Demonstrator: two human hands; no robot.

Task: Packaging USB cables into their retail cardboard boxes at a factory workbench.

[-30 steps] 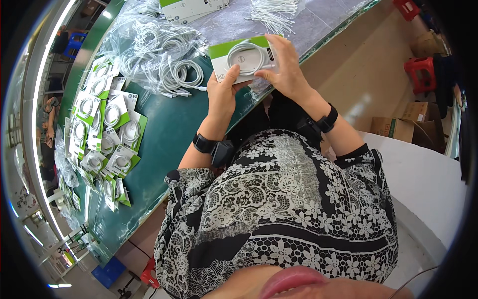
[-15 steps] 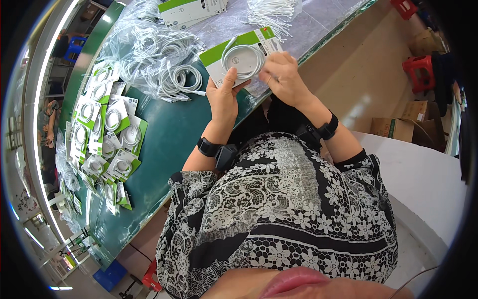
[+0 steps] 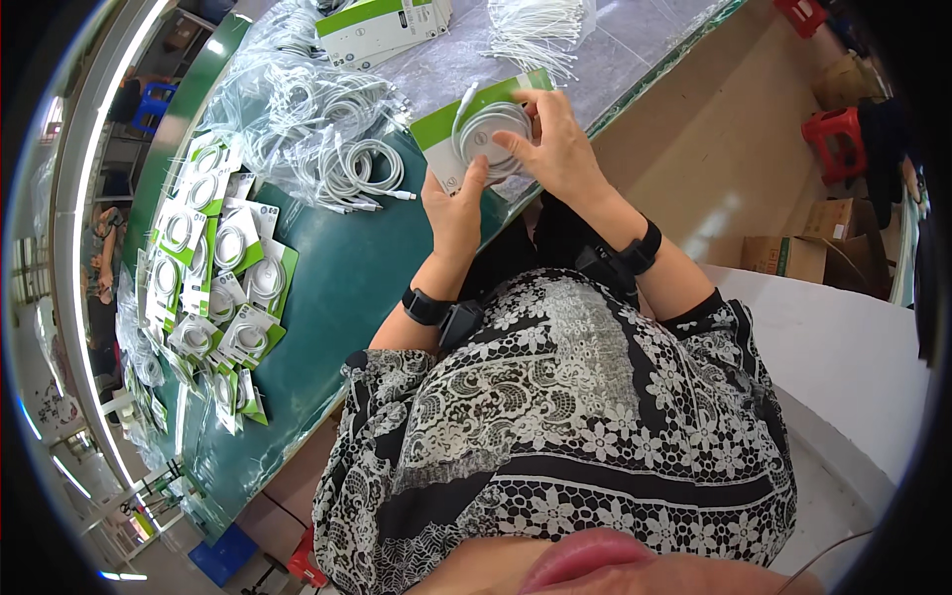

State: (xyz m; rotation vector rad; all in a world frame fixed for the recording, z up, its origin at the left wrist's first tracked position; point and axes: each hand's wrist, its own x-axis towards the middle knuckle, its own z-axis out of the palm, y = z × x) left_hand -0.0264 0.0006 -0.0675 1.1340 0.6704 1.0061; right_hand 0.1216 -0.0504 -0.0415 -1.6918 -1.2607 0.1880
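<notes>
A green-and-white packaging card with a coiled white cable on its front is held above the near table edge. My left hand grips the card's lower edge, thumb on the front by the coil and fingers behind. At the card's right side, my right hand is closed on the coil, its thumb lying across it and its index finger near the card's top. Some of its fingertips are hidden. The cable's straight end points up to the left of the coil.
A pile of carded cables covers the green table's left side. Loose white cables on plastic lie beyond my left hand. Blank cards and a bunch of thin white ties are at the far side. A red stool stands right.
My right hand has moved from the card's right edge onto the coil. The card has shifted slightly right and toward me, with my left hand still holding it.
</notes>
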